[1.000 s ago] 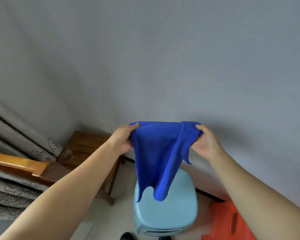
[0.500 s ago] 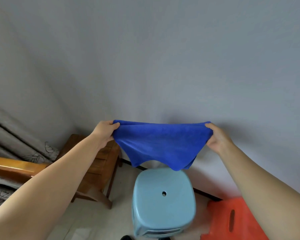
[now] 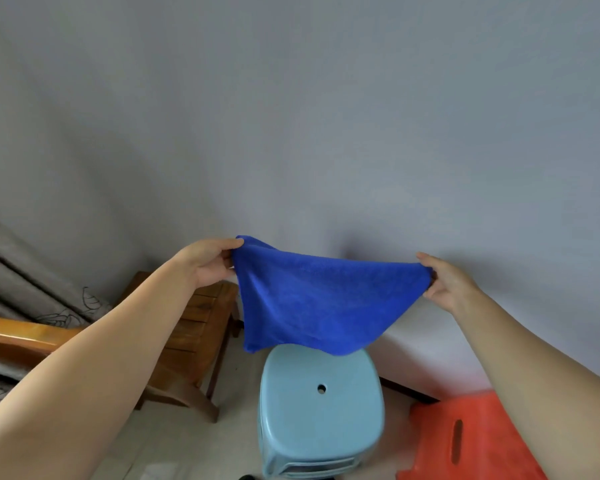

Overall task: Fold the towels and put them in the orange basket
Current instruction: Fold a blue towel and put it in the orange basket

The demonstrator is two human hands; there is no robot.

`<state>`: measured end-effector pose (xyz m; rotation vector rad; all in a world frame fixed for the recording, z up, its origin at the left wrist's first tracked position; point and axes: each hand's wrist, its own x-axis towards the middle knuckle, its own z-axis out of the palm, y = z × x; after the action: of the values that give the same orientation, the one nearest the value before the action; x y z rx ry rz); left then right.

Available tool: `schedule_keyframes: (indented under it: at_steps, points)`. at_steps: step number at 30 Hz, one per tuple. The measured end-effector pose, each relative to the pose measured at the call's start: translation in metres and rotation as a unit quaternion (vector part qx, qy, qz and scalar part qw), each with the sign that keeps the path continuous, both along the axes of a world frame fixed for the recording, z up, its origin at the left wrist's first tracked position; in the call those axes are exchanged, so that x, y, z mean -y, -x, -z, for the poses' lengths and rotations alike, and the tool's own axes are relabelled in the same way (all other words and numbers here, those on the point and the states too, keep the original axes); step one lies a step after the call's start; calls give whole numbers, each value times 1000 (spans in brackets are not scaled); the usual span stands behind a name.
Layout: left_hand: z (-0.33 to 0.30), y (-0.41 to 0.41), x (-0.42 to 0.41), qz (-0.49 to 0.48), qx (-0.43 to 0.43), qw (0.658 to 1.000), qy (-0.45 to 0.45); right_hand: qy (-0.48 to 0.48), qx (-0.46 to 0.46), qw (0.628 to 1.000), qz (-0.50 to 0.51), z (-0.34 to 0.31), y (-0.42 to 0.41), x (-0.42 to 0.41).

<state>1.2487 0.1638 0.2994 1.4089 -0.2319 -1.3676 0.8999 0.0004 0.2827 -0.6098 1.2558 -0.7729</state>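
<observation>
A soft blue microfibre towel (image 3: 321, 303) is held stretched in the air above a pale blue plastic stool (image 3: 321, 407) — one top corner pinched by the left hand (image 3: 210, 263), the other by the right hand (image 3: 444, 285) — apparently spread flat for folding.

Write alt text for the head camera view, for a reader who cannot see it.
Two bare hands hold a blue towel stretched in the air, the left hand and right hand each pinching a top corner. It hangs above a light blue stool, with an orange basket at lower right and a wooden chair at left.

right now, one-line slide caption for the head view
Both hands, left and right, hold a blue towel stretched above a light blue stool.
</observation>
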Motion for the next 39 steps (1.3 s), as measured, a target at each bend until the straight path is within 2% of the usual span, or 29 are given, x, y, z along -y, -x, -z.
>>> schedule_keyframes:
  at_steps: [3,6,10,13,16,19,28,34,39]
  points:
    - [3,5,1,9,41,999,3,4,34,999,33,2,9,3]
    - [7,8,3,-29,108,994,0,-32,55,997,50,3,15,7]
    - [8,9,4,-26,146,989,4,-161,18,981,-103,10,19,-1]
    - [4,21,3,39,152,988,7,-204,-24,957,-204,26,16,-19]
    - [2,40,2,110,174,978,-1,-197,-76,945,-249,36,1,-36]
    - [-6,49,1,123,185,975,17,-175,-95,934,-298,35,-20,-45]
    - [-93,44,-3,72,153,964,206,-162,-131,877,-433,58,-67,-73]
    - [-94,33,-3,26,107,968,223,-257,16,892,-372,62,-81,-78]
    - [-71,24,-5,-36,85,979,181,-239,-17,943,-232,60,-71,-61]
